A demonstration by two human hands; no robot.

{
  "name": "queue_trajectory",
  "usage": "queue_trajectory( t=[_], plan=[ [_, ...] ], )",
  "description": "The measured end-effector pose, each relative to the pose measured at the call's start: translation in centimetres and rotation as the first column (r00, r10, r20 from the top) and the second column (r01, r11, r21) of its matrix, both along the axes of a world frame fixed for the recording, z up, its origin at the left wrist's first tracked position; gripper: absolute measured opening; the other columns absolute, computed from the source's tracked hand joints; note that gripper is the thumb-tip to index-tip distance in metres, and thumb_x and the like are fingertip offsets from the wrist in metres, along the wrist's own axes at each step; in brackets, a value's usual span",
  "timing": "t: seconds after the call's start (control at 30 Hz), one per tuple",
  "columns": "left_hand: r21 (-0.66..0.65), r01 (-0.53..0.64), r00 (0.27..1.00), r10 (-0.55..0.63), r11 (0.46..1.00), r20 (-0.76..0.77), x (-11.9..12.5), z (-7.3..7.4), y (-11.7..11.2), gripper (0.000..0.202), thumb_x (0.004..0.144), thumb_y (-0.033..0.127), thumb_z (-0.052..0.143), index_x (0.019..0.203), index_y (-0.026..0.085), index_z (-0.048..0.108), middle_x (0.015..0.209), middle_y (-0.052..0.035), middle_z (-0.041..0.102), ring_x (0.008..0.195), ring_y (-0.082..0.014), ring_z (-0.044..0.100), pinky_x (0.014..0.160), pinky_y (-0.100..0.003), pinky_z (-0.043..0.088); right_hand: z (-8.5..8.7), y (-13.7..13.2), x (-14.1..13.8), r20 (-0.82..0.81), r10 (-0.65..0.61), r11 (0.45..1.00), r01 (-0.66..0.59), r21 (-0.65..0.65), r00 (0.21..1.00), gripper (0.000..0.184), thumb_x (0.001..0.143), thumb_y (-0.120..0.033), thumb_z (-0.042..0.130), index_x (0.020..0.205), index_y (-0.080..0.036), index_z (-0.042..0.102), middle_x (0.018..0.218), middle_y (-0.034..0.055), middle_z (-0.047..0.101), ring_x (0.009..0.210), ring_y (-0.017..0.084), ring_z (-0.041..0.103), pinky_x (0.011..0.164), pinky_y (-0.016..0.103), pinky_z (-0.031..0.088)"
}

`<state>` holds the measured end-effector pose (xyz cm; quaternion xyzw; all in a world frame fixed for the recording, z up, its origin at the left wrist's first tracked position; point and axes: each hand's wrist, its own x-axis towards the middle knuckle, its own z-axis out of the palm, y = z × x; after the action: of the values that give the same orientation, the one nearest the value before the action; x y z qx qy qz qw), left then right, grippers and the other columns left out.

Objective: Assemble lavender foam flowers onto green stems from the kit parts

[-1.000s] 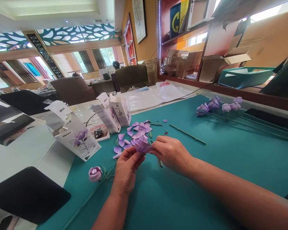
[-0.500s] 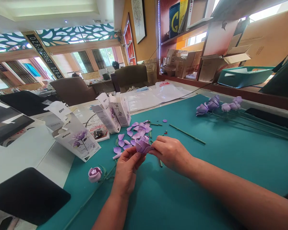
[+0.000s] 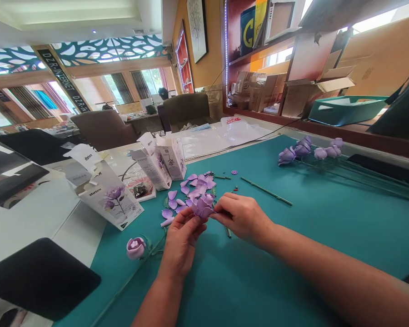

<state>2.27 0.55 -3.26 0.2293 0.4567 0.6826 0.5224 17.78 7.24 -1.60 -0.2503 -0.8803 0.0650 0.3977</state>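
A purple toy flower head (image 3: 202,206) is held above the green mat (image 3: 259,272). My left hand (image 3: 184,234) grips it from below and the left, thumb in front. The fingers of my right hand (image 3: 241,213) pinch the edge of a petal on its right side. Behind the flower lie several loose purple petals (image 3: 192,181). A bud on a long green stem, the rose bud (image 3: 136,248), rests left of my left hand. Beyond my right hand is a bare green stem (image 3: 266,191); a short stem piece (image 3: 228,231) lies partly under that hand.
Printed white boxes (image 3: 114,195) stand open at the left, near a black flat panel (image 3: 42,278). Finished purple flowers (image 3: 295,151) with long stems lie at the far right beside a black object (image 3: 385,167). A small purple wheel-like part (image 3: 234,172) lies on the mat.
Almost nothing differs. Both hands stay on the flower head, with only a slight shift of the fingers and of the view.
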Motion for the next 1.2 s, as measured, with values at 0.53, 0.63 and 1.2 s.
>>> queue_trajectory(
  t=[0.53,0.63,1.2],
  plan=[
    [0.114,-0.144,0.987,0.135,0.983,0.086,-2.1,2.8,-0.9,0.026,0.061,0.018,0.077,0.085,0.016,0.068,0.078,-0.0016,0.072,0.063,-0.0104,0.064,0.055,-0.020,0.052,0.8,1.9,0.9,-0.150,-0.050,0.961,0.007,-0.276,0.988,0.019,0.090,-0.026,0.050,0.078,-0.016,0.061,0.066,-0.0002,0.058,0.060,0.011,0.051,0.055,0.021,0.038],
    [0.185,-0.175,0.983,0.161,0.967,0.086,-2.7,3.7,-1.4,0.018,0.068,0.021,0.073,0.084,0.016,0.069,0.084,-0.0042,0.074,0.068,-0.0116,0.066,0.060,-0.021,0.055,-0.1,2.9,0.6,-0.074,-0.056,0.952,0.031,-0.303,0.996,0.018,0.089,-0.025,0.050,0.079,-0.016,0.063,0.069,0.0004,0.060,0.062,0.011,0.052,0.056,0.021,0.038],
    [0.178,-0.177,0.978,0.154,0.968,0.138,-2.7,4.6,-1.8,0.008,0.070,0.017,0.070,0.078,0.015,0.070,0.075,-0.0040,0.074,0.072,-0.0131,0.068,0.064,-0.021,0.057,-2.4,4.6,-10.4,0.558,0.103,0.994,-0.102,-0.034,0.824,0.024,0.087,-0.031,0.054,0.091,-0.013,0.070,0.097,0.0130,0.064,0.093,0.025,0.054,0.077,0.035,0.042]
  ],
)
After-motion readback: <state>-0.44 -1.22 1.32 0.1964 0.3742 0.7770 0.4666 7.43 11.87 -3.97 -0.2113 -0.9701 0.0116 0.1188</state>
